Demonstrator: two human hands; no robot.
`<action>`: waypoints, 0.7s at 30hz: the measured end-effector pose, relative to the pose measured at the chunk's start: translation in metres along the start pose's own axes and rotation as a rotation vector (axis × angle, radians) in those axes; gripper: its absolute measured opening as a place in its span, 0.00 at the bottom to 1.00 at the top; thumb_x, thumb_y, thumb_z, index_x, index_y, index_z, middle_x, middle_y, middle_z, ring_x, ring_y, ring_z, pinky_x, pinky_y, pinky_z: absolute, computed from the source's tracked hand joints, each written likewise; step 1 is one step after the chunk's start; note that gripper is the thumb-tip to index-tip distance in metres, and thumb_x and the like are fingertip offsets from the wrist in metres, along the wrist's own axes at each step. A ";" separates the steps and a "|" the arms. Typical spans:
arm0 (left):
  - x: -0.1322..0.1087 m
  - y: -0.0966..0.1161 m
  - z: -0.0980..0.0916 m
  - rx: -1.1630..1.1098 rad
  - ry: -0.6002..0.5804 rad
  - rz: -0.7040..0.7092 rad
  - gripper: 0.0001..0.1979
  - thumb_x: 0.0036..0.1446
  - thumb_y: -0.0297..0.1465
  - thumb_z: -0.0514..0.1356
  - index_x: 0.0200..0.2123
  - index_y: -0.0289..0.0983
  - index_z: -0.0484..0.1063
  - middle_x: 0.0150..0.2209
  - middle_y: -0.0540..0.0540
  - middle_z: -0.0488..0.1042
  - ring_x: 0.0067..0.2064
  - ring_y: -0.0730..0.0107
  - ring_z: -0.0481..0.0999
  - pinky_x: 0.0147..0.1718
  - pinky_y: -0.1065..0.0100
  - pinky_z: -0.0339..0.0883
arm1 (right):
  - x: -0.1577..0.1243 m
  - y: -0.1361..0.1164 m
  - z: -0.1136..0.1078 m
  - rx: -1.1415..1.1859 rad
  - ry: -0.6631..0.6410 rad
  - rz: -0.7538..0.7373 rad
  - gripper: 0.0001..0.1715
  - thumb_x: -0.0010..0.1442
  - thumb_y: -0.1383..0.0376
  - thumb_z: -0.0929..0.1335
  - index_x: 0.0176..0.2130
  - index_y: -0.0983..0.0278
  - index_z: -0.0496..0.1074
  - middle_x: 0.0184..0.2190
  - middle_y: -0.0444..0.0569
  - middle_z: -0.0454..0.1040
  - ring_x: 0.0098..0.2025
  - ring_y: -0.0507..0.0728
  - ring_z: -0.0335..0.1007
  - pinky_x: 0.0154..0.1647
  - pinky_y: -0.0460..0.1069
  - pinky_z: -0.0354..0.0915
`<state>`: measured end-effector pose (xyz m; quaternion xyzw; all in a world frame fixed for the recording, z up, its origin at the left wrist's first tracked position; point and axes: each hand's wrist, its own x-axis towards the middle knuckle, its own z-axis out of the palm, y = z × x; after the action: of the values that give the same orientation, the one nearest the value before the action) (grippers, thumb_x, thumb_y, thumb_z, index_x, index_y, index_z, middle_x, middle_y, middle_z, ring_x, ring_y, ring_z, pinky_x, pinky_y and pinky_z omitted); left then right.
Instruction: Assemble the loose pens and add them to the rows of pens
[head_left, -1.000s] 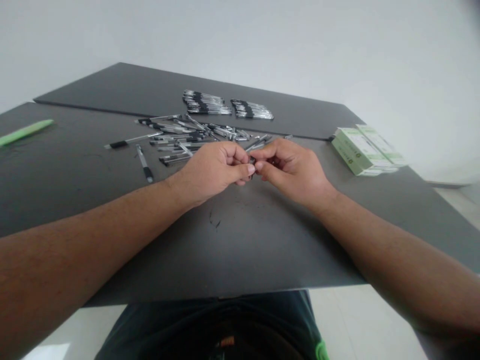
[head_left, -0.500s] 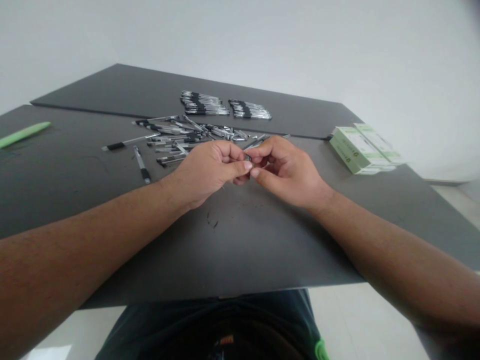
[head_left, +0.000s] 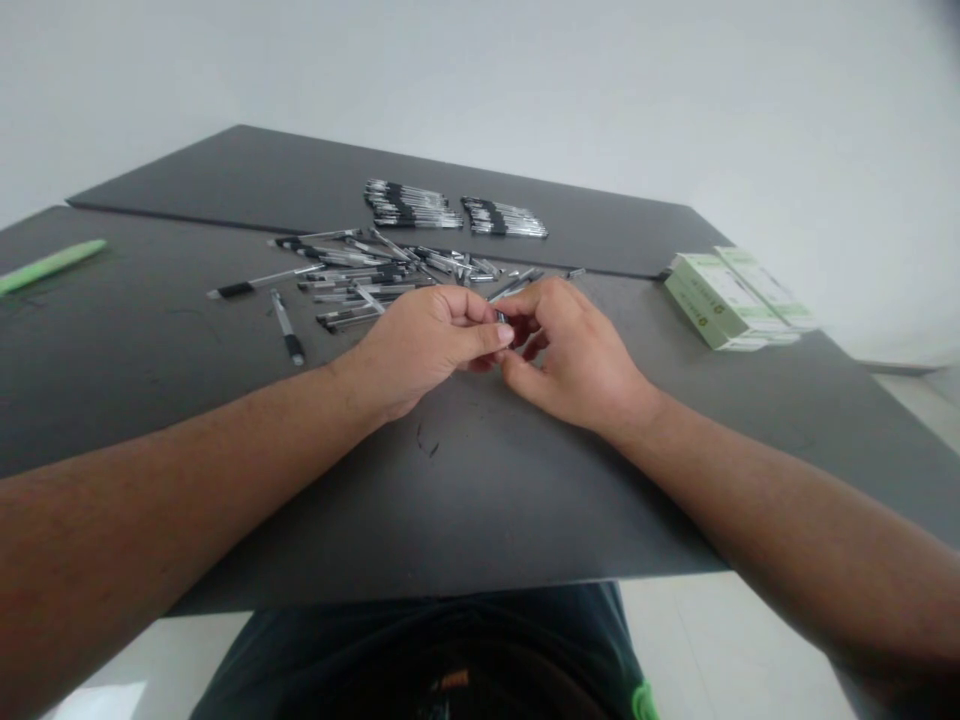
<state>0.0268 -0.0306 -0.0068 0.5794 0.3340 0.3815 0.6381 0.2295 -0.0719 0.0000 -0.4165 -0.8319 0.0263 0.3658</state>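
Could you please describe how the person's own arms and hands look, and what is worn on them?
Both arms are bare: the left forearm and the right forearm show no sleeve in view. The left hand and the right hand wear no glove, and no ring, watch or bracelet is visible. The nails that show look short and unpainted.
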 end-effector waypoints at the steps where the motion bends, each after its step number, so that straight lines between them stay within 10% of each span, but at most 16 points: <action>1: 0.000 0.000 0.000 0.003 0.006 0.008 0.10 0.58 0.29 0.75 0.31 0.37 0.77 0.30 0.48 0.81 0.32 0.69 0.81 0.37 0.66 0.80 | 0.000 -0.001 0.000 -0.012 0.003 0.000 0.20 0.62 0.70 0.72 0.54 0.59 0.75 0.47 0.52 0.81 0.48 0.63 0.79 0.51 0.59 0.80; 21: 0.001 -0.001 -0.002 0.010 0.009 -0.033 0.11 0.59 0.32 0.76 0.34 0.37 0.77 0.33 0.46 0.84 0.34 0.68 0.83 0.38 0.66 0.81 | -0.001 0.003 0.001 -0.110 -0.025 -0.085 0.26 0.71 0.71 0.69 0.65 0.62 0.79 0.54 0.57 0.84 0.57 0.65 0.80 0.62 0.62 0.78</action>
<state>0.0262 -0.0287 -0.0084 0.5752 0.3485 0.3719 0.6399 0.2308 -0.0703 -0.0027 -0.4001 -0.8534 -0.0298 0.3328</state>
